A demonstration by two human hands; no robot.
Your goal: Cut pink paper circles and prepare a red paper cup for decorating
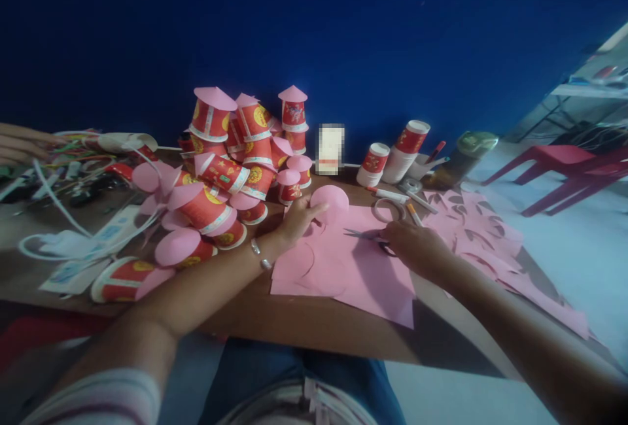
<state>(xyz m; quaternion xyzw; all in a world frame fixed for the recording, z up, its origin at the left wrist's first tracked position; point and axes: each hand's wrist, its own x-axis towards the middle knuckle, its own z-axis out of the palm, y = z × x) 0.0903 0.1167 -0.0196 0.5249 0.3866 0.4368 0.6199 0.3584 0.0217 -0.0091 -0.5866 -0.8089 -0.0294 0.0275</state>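
My left hand (300, 219) is closed on the edge of a round pink paper disc (331, 203), holding it over the pink sheets. In my right hand (405, 242) is a pair of scissors (360, 234), its blades pointing left above the paper. The pink paper sheets (363, 274) lie on the brown table (275, 320), and curved cut lines show on the left part. A tape roll (388, 210) is just beyond my right hand.
Red paper cups with pink cone tops (210, 118) are piled at the left. Stacked cups (412, 137) and a jar (466, 157) stand at the back right, pink scraps (481, 235) below them. Cables (63, 196) and another person's hand (24, 142) are far left.
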